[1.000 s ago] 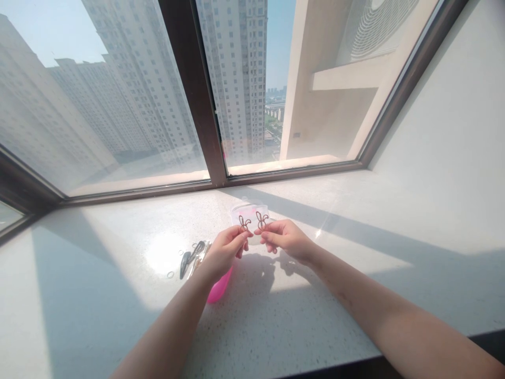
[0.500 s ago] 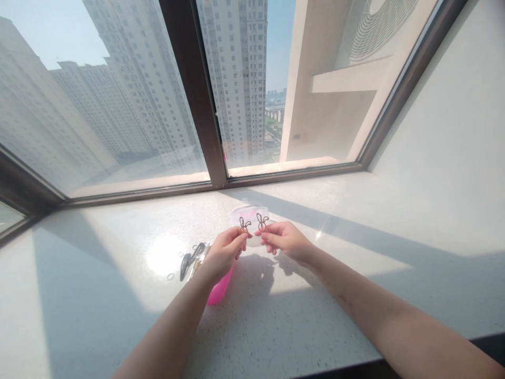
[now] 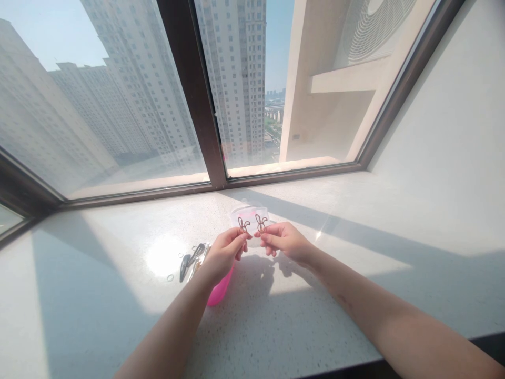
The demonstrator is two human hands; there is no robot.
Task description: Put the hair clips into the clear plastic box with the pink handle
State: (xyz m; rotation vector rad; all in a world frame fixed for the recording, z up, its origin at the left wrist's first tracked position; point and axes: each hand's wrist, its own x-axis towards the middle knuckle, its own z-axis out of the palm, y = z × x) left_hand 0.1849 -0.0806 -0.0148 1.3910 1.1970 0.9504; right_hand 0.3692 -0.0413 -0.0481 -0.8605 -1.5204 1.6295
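My left hand (image 3: 228, 248) pinches a brown rabbit-shaped hair clip (image 3: 243, 224) by its lower end, between thumb and fingers. A matching rabbit-shaped hair clip (image 3: 260, 221) stands upright in the pinch of my right hand (image 3: 284, 240). Both clips are side by side above the sill, a small gap apart, with their ears pointing up. Behind them is a clear pouch or container (image 3: 252, 211) with pink marks. Under my left wrist lies a bright pink object (image 3: 220, 289), mostly hidden. Dark snap hair clips (image 3: 185, 267) lie left of that wrist.
Several small rings (image 3: 170, 277) lie on the pale speckled sill (image 3: 284, 326), near a bright glare spot. The brown window frame (image 3: 213, 131) runs along the back, and a white wall (image 3: 453, 137) rises on the right. A dark edge borders the sill's front right.
Little differs. The two clips have tilted very slightly, and both hands keep their place and their pinch.
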